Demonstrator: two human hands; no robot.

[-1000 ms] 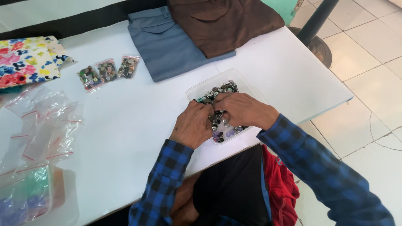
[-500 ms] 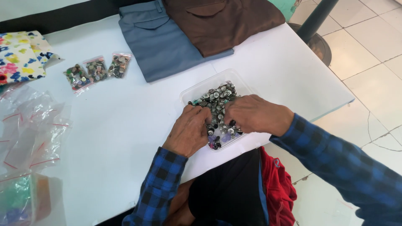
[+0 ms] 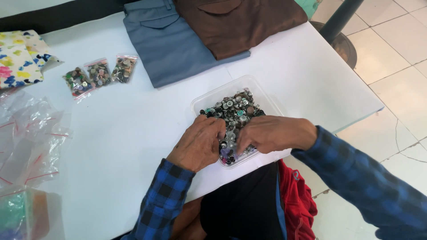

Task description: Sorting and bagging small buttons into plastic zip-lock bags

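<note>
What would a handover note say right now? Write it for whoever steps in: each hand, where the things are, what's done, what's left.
Left hand: fingers down in the near end of the clear tub of buttons; whether it grips any cannot be told.
Right hand: same, fingertips in the buttons beside the left.
The tub sits at the near edge of the white table.
Done: three small filled bags of buttons lie at the far left.
Left: the tub is heaped full; empty zip bags wait at the left edge.
Folded grey-blue cloth and brown cloth lie at the far side.
</note>
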